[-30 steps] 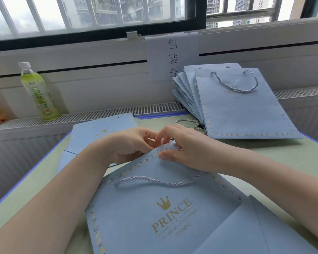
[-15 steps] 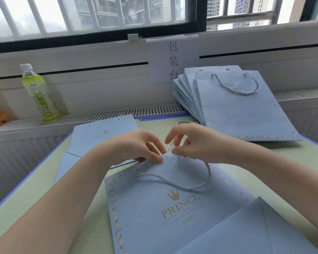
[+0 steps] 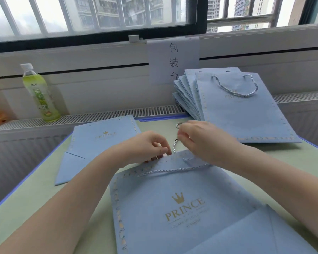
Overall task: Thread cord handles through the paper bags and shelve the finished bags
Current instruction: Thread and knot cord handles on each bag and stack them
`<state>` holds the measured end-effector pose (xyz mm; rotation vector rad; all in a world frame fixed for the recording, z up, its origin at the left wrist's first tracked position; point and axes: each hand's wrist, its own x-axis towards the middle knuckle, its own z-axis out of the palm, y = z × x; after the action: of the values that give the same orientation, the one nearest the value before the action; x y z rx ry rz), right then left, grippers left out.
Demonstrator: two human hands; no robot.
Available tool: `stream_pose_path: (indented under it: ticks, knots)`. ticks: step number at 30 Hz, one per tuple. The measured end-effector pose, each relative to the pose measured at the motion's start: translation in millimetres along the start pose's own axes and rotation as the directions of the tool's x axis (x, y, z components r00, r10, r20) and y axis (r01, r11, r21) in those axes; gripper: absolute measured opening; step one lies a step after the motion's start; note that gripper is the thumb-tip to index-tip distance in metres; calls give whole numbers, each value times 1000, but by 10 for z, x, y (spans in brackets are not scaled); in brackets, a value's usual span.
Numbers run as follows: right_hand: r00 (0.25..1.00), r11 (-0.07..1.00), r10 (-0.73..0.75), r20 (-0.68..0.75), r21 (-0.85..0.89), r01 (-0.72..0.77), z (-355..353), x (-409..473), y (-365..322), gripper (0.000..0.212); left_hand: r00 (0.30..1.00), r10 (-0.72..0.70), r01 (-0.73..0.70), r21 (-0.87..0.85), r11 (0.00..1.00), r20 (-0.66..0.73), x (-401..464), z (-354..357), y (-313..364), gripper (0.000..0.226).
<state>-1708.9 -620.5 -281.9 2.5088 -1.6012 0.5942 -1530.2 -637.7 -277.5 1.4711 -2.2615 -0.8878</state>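
Both bare forearms reach forward from the lower frame edge and converge at centre. Left hand (image 3: 145, 146) palm down, fingers curled, fingertips pinching the top edge of the paper bag (image 3: 173, 208). Right hand (image 3: 200, 139) slightly higher, thumb and fingers pinching a cord (image 3: 175, 145)

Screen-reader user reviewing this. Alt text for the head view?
Right hand pinches a cord above a flat blue paper bag; left hand holds the bag's top edge. Behind on the table, a stack of finished bags.
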Motion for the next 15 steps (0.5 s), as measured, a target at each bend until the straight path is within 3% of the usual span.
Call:
stream_pose_path:
  ticks: [3,8,11,13,15]
  knots:
    - [982,1000,-7,189,-11,10,55,-26,-55,34,993,67,-68,-8,998,-94,31,123,45,31]
    - [979,1000,-5,204,11,3,127,-9,-74,30,976,40,-60,-91,994,-212,82,205,43,36]
    - [985,973,2,173,225,-42,149,-12,-77,24,970,0,-70,-279,958,-243,89,235,24,23]
    - [992,911,-9,123,410,-43,162,-18,-95,26,950,26,-156,-400,903,-313,65,220,25,23]
    - [999,867,-25,46,499,-2,159,-21,-121,32,912,70,-250,-413,875,-405,33,158,55,24]
